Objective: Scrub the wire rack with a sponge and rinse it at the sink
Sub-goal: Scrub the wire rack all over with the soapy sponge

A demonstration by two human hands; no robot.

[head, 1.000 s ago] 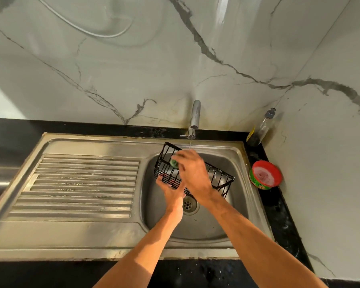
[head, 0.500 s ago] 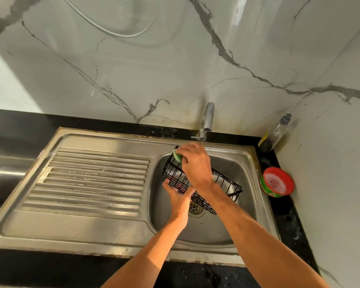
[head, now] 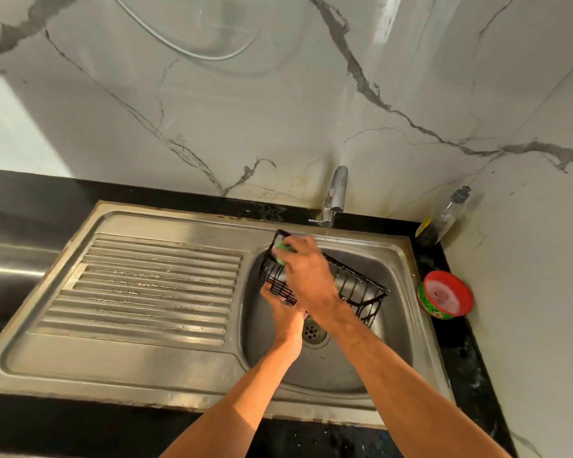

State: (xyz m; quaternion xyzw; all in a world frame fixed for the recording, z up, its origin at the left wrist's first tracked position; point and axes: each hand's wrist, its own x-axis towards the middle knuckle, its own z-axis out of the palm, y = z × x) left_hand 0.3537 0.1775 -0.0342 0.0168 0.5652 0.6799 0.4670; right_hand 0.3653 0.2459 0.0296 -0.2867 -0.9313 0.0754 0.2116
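left hand [head: 284, 314]: fingers grip wire rack [head: 361, 287] from below | right hand [head: 308, 276]: fingers hold green sponge [head: 284, 248] against rack's far-left corner | rack tilted over sink [head: 179, 375]

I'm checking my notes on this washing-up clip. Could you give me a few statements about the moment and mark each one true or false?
1. The right hand holds the green sponge against the wire rack. True.
2. The left hand is empty and away from the wire rack. False: it grips the rack's near edge, over the sink.
3. A thin stream of water runs from the tap. True.
4. The red tub stands left of the sink. False: it stands on the counter to the right of the sink.
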